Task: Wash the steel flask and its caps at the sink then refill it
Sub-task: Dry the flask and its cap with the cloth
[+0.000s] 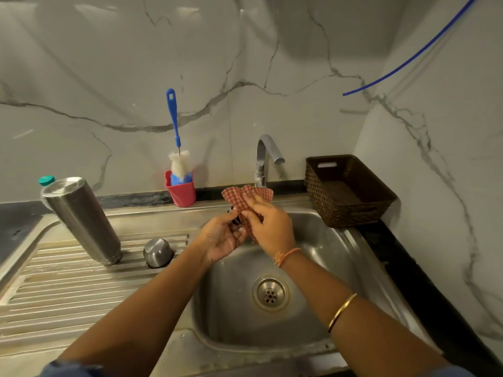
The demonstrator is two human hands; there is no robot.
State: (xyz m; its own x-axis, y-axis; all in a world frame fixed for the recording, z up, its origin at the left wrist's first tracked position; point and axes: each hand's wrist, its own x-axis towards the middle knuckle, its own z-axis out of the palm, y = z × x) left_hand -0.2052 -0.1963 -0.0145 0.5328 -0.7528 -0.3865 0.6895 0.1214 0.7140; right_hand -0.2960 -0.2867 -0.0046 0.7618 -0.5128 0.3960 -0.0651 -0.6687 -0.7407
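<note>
cap (235, 220) between fingers (255, 214), cloth (245, 194) over it

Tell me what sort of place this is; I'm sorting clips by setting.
Most likely a home kitchen: a steel sink with ribbed drainboard and tap, a bottle brush standing in a red cup against the marble-look wall, and a steel flask standing on the drainboard.

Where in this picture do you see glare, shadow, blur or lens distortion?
Head view: pale glare streaks lie on the marble wall at top left; a broad soft shadow darkens it at top centre; the wide lens seems to tilt the steel flask and bow the rim of the sink; the flask's left edge looks smeared.
</note>
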